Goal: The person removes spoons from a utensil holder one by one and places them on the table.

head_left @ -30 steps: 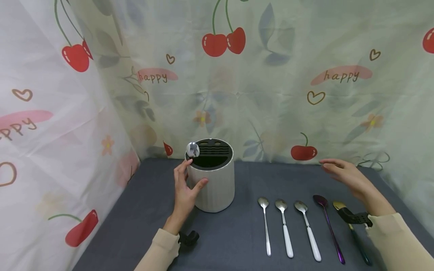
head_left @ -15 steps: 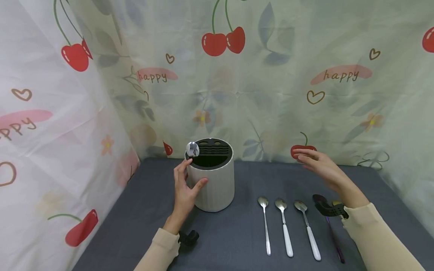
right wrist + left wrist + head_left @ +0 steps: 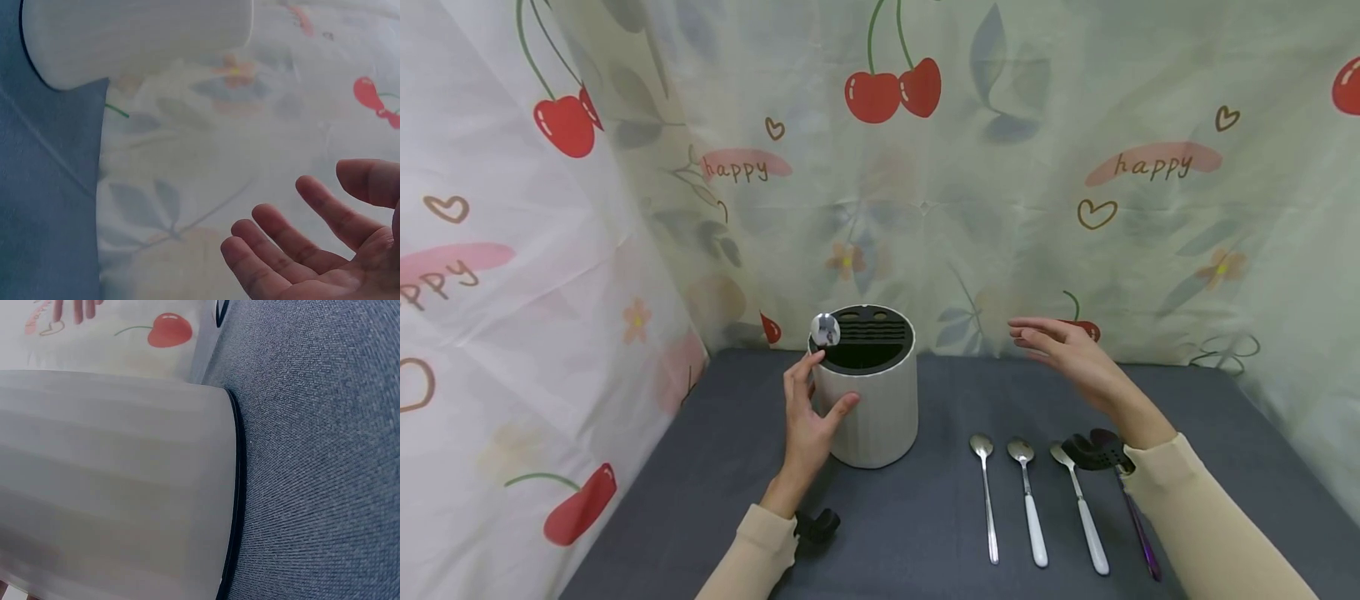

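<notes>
A light grey, ribbed utensil holder (image 3: 867, 417) with a black slotted top (image 3: 872, 330) stands on the table. My left hand (image 3: 807, 425) grips its left side, thumb on the front and fingertips near the rim. At the rim above those fingertips shows the shiny bowl of a spoon (image 3: 825, 330), its handle hidden. The holder's wall (image 3: 125, 481) fills much of the left wrist view. My right hand (image 3: 1075, 354) hovers right of the holder, holding nothing, fingers extended. In the right wrist view that hand (image 3: 319, 250) shows its spread fingers, apart from the holder.
A row of spoons lies at the right: a silver spoon (image 3: 987, 492), two white-handled spoons (image 3: 1035, 517) and a purple spoon (image 3: 1138, 525), partly under the right arm. Dark grey cloth (image 3: 715, 500) covers the table. A cherry-print curtain (image 3: 962, 167) hangs behind.
My right hand has moved left through the air toward the holder, its arm passing over the spoons at the right end. The left hand and the holder have stayed put.
</notes>
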`<state>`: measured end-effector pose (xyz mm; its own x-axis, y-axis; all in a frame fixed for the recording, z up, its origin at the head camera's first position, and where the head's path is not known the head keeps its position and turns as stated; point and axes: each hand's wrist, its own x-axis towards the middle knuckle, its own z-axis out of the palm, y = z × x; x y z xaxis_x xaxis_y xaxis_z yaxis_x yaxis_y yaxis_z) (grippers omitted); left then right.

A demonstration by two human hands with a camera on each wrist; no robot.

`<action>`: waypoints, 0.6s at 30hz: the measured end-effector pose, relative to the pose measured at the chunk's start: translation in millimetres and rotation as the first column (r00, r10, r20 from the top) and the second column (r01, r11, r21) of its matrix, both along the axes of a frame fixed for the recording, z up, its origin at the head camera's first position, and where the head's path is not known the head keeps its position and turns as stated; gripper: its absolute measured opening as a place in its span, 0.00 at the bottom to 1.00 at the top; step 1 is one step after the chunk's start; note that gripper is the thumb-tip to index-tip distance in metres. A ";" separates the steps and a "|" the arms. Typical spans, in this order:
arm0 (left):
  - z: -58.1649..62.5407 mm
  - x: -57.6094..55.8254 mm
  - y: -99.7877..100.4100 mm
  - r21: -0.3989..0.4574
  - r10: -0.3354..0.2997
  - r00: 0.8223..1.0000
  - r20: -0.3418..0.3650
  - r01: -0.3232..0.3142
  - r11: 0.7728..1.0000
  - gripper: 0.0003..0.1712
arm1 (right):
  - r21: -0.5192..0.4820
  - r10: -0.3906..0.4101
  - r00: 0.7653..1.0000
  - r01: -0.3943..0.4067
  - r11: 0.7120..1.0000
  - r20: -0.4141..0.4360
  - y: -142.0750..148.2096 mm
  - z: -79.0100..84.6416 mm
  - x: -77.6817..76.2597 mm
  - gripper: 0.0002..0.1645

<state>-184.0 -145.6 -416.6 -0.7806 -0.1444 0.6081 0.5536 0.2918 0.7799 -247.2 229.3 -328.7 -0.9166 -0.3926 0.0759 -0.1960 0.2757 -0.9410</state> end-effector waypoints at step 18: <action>1.3 0.1 0.0 0.001 -0.013 1.000 -0.012 0.013 1.000 0.45 | -0.137 0.074 0.992 -0.088 0.987 -0.103 -67.2 25.2 1.7 0.31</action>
